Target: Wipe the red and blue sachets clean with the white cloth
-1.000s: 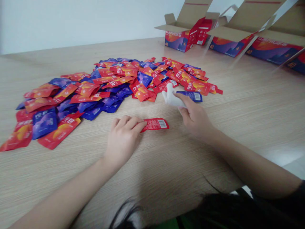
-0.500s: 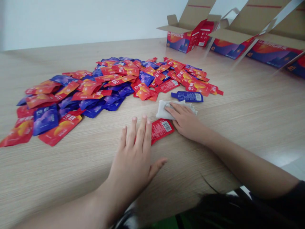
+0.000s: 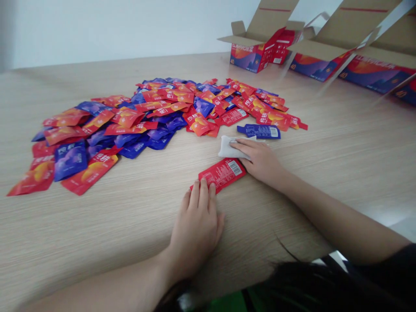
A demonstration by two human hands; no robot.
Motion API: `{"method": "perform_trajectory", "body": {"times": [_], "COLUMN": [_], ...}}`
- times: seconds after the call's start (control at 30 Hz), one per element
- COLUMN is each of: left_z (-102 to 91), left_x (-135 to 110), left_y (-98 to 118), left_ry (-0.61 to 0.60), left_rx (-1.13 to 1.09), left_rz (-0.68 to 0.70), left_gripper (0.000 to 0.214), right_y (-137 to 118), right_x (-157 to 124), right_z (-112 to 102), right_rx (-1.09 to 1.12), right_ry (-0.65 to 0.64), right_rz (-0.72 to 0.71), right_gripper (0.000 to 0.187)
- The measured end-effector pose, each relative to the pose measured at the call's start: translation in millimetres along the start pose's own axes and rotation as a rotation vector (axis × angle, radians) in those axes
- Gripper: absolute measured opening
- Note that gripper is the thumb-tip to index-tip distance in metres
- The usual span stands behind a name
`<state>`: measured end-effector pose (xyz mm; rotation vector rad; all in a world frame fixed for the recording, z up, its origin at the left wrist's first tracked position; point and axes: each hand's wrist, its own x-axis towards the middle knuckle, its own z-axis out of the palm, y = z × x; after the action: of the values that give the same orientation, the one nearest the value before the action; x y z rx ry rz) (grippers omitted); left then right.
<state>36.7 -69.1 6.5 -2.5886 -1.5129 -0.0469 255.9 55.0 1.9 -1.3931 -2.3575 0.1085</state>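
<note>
A red pouch lies label side up on the table, its barcode end toward the right. My left hand rests with fingertips on the pouch's near left end, fingers fairly straight and close together, thumb at the side. My right hand holds a folded white cloth down on the table just beyond the red pouch. Part of the cloth is hidden under its fingers. A blue pouch with its barcode up lies right behind the cloth.
A large heap of red and blue pouches spreads over the left and middle of the wooden table. Several open printed cartons stand along the back right, flaps raised. A white wall rises behind.
My left hand has drawn back toward me and to the right, its thumb closer in, uncovering more of the red pouch. My right hand stays on the cloth. The view has shifted slightly.
</note>
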Motion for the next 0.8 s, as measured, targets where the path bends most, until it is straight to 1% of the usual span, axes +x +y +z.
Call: {"method": "perform_trajectory", "body": {"times": [0.07,0.13,0.17,0.2,0.23,0.27,0.33,0.37,0.4,0.43,0.53,0.57,0.6,0.7,0.73,0.77,0.8], "left_z": [-2.3,-3.0,-3.0,-2.9,-2.8,-2.7,-2.5,-2.3,-2.0,-1.5,0.5,1.1,1.7,2.9,3.2,3.4,3.6], "left_x": [1,2,3,4,4,4,4,4,4,4,3,3,3,2,1,1,0], "left_y": [0,1,1,1,1,1,1,1,0,0,-1,-1,0,1,1,1,1], "left_ry": [-0.019,-0.027,-0.021,-0.012,-0.001,0.009,0.024,0.032,0.042,0.056,0.109,0.122,0.128,0.12,0.124,0.135,0.149], "left_rx": [-0.006,-0.018,-0.02,-0.019,-0.016,-0.013,-0.012,-0.013,-0.012,-0.008,0.015,0.019,0.02,0.021,0.024,0.029,0.034], "left_rz": [-0.007,0.01,0.021,0.03,0.038,0.047,0.068,0.077,0.082,0.088,0.102,0.106,0.111,0.136,0.135,0.13,0.118], "left_gripper": [0.056,0.057,0.058,0.059,0.06,0.058,0.051,0.047,0.044,0.044,0.05,0.052,0.051,0.04,0.039,0.04,0.043], "right_y": [3,-2,-9,-19,-31,-44,-66,-73,-76,-76,-65,-62,-61,-63,-64,-63,-63], "right_x": [2,0,-3,-7,-12,-18,-27,-29,-30,-29,-22,-21,-21,-22,-22,-21,-20], "right_z": [-10,-22,-26,-28,-27,-24,-11,-3,4,10,19,19,19,17,17,16,15], "right_rx": [0.052,0.062,0.058,0.058,0.062,0.072,0.069,0.073,0.073,0.071,0.029,0.015,0.012,0.087,0.116,0.13,0.127], "right_ry": [0.139,0.304,0.362,0.381,0.355,0.3,0.088,0.03,-0.022,-0.048,-0.011,0.005,0.005,-0.076,-0.1,-0.101,-0.083], "right_rz": [0.109,0.231,0.253,0.225,0.152,0.046,-0.208,-0.275,-0.293,-0.27,-0.065,-0.041,-0.072,-0.318,-0.352,-0.324,-0.25], "right_gripper": [0.038,0.039,0.041,0.042,0.043,0.044,0.045,0.046,0.047,0.048,0.05,0.051,0.052,0.053,0.053,0.053,0.053]}}
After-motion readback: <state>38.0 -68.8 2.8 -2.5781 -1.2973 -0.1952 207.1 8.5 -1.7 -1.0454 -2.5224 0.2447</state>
